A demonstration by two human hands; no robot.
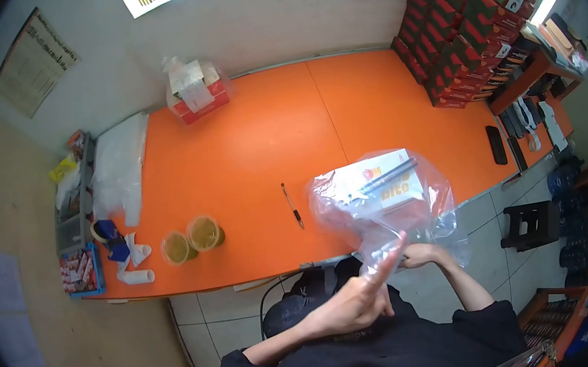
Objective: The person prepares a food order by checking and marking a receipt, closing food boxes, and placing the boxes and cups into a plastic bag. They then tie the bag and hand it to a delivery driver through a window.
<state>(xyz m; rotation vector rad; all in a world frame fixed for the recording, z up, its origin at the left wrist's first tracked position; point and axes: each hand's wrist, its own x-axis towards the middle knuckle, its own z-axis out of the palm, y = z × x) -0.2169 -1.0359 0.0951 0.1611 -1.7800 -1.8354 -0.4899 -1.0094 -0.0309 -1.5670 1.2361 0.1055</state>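
Note:
A clear plastic bag (443, 198) lies at the table's front edge. Inside it is a white box (389, 178) with orange and pink print, and wrapped straws (389, 178) rest across the box. My left hand (353, 304) is at the gathered near end of the bag, its index finger stretched out and the other fingers curled against the plastic. Close beside it, my right hand (422, 254) is closed on the bag's near right edge; its fingertips are partly hidden. A pen (292, 206) lies left of the bag.
Two cups of greenish drink (206, 233) stand left on the orange table (253, 152), near a tape dispenser (110, 239). A bagged red-and-white box (199, 96) sits at the back. Stacked boxes (461, 23) and a phone (496, 145) are right. A black stool (529, 225) stands on the floor.

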